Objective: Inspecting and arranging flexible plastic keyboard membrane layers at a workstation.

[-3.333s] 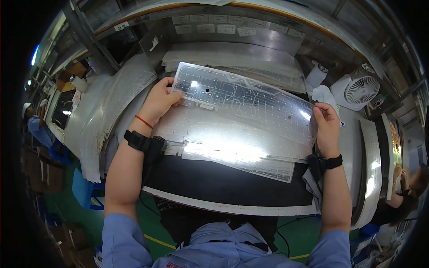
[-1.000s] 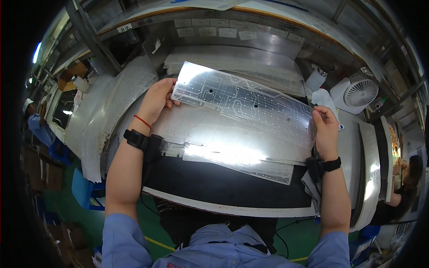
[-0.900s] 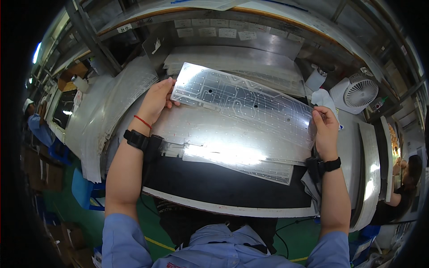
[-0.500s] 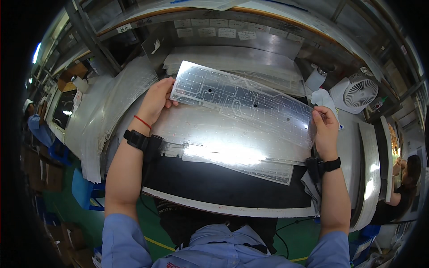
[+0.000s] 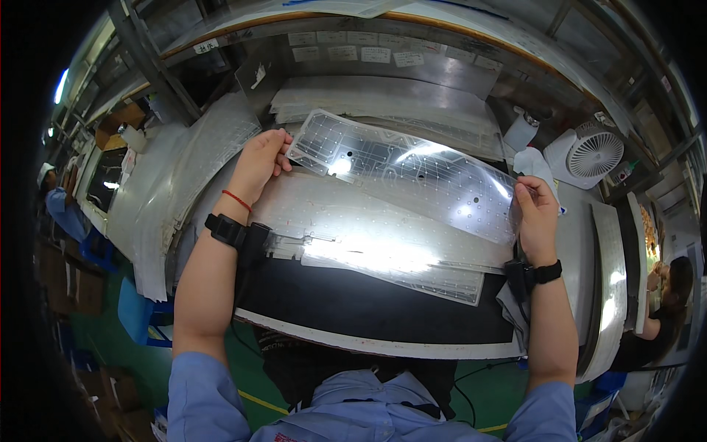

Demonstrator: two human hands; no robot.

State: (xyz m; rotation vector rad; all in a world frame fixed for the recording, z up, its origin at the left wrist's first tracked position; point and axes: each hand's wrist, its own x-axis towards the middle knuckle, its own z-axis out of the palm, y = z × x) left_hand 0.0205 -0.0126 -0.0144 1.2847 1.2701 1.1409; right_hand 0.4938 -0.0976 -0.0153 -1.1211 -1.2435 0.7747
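Between my two hands a thin clear plastic sheet (image 5: 412, 173) with fine printed circuit lines and several dots, like a keyboard membrane, is raised at a slant over the table. My left hand (image 5: 263, 158) pinches its left end, and my right hand (image 5: 537, 210) pinches the right end between thumb and fingers. Bright glare crosses parts of the film. Below it lies a pile of similar translucent sheets (image 5: 353, 214), one patterned sheet (image 5: 442, 283) sticking out at the front over a black mat (image 5: 317, 291).
Stacks of clear sheets stand at the back (image 5: 368, 92), at the left (image 5: 177, 162) and at the right (image 5: 607, 272). A white fan (image 5: 593, 153) and a bottle (image 5: 521, 130) sit at the back right. Another person (image 5: 666, 309) is at the far right, and one more (image 5: 59, 202) at far left.
The sheet has tilted, its far edge dropping a little, and glare now runs over its upper part. My hands have hardly moved.
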